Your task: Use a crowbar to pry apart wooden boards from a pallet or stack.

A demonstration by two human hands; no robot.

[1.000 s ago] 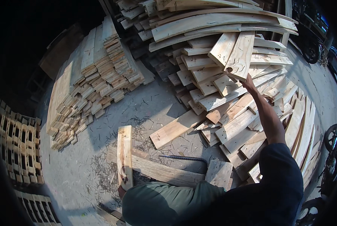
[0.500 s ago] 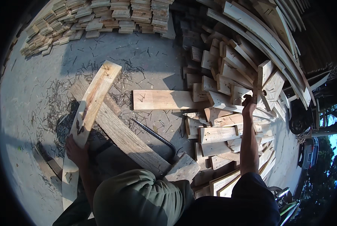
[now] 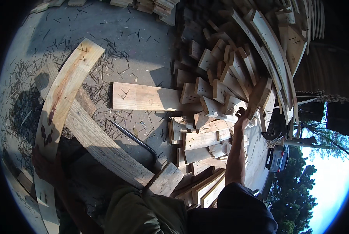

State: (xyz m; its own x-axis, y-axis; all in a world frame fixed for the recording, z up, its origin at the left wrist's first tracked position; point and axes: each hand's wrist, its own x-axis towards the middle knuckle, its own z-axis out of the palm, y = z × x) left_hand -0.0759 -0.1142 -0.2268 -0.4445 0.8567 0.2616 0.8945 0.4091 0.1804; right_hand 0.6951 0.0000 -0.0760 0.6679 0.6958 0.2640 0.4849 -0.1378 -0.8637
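Observation:
My left hand grips a long pale plank by its edge. Nails stick out near both ends of this plank, and dark knots mark its middle. It lies across a weathered grey board. Over the wood pile at the right, my right hand is stretched out with its fingers apart. Just beyond those fingertips is a short tilted board; a slight gap or light touch cannot be told. Between my hands lies a dark ribbed metal bar with a bent end.
A heap of boards fills the right side, some with nails. One nailed board juts out leftward from it. Loose nails litter the concrete at left. A short block sits near my knee. A car stands farther right.
The view has turned to the right, shifting the scene leftward. My right hand's fingers have spread, and the short board beside them now shows its broad face. My left hand keeps its hold.

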